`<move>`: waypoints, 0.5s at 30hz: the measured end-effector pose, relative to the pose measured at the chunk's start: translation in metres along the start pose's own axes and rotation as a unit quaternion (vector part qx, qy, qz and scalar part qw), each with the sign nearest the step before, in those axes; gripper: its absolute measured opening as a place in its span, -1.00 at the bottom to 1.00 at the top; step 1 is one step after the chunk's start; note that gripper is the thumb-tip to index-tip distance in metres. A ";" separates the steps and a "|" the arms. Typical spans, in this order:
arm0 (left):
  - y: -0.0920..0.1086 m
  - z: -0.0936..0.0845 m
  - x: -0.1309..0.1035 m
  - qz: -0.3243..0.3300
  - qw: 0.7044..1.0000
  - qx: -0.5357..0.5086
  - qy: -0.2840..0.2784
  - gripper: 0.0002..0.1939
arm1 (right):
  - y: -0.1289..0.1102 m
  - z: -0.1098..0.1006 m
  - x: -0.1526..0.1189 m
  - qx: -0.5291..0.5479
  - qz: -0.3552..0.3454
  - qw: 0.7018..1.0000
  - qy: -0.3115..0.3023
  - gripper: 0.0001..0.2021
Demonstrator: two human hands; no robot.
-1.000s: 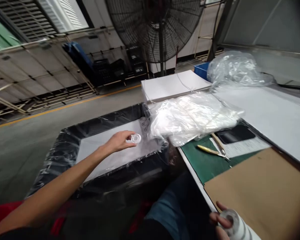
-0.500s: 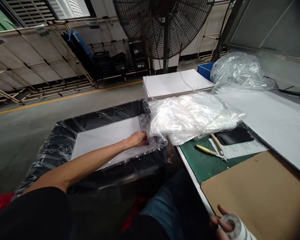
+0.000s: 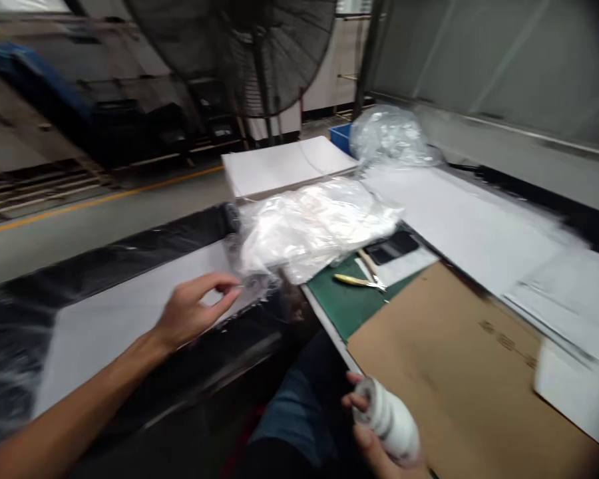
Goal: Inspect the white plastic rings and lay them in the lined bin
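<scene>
The brown cardboard sheet (image 3: 459, 352) covers much of the near part of the table (image 3: 329, 326). At its left edge, the right hand (image 3: 372, 429) has its fingers wrapped around one row of white ring-shaped pieces (image 3: 392, 426), with a fingertip at the hollow end; blur keeps the number of rings from being counted.

Well to the left of the cardboard is one black-walled crate (image 3: 154, 243), lined with clear film and with a white sheet (image 3: 114, 306) inside. Over it the left hand (image 3: 194, 309) bends thumb and forefinger toward each other in a loop, tips close; whether they touch, I cannot tell.

Beyond the cardboard, one bundle of clear plastic bags (image 3: 314, 229) spreads toward the crate and overlaps its corner near the left hand, cluttering that side. Between bundle and cardboard are one green mat (image 3: 337, 313), one pair of pliers (image 3: 352, 281) with two handles, one yellow and one tan, one dark phone (image 3: 392, 247) and one printed-looking paper (image 3: 404, 267), too blurred to read.

Farther beyond the cardboard are one stack of white boards (image 3: 287, 163), one blue bin (image 3: 340, 138), one heap of crumpled clear plastic (image 3: 389, 136) and one large caged fan (image 3: 259, 60).
</scene>
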State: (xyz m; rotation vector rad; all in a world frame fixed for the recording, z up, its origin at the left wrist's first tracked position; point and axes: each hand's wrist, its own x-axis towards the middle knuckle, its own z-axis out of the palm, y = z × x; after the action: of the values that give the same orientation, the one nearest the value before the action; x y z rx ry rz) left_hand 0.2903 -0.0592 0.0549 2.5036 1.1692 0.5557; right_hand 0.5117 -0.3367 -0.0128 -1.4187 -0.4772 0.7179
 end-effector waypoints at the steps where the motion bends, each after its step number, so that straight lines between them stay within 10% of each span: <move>1: 0.017 0.002 -0.011 0.067 0.995 -0.055 0.043 -0.88 | -0.002 0.007 0.000 0.040 0.028 0.999 -0.016 -0.59; 8: 0.112 0.079 -0.044 0.228 0.913 -0.301 -0.152 -0.37 | -0.020 0.016 0.007 0.118 0.111 0.982 -0.101 -0.59; 15: 0.128 0.101 -0.033 0.224 0.882 -0.364 -0.201 -0.44 | -0.011 0.003 -0.002 0.106 0.109 0.986 -0.075 -0.60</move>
State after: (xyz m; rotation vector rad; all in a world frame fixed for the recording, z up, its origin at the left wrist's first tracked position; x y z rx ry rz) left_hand 0.4024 -0.1752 0.0164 2.0447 0.1489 0.4369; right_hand 0.5106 -0.3361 -0.0010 -1.2324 -0.3531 1.0269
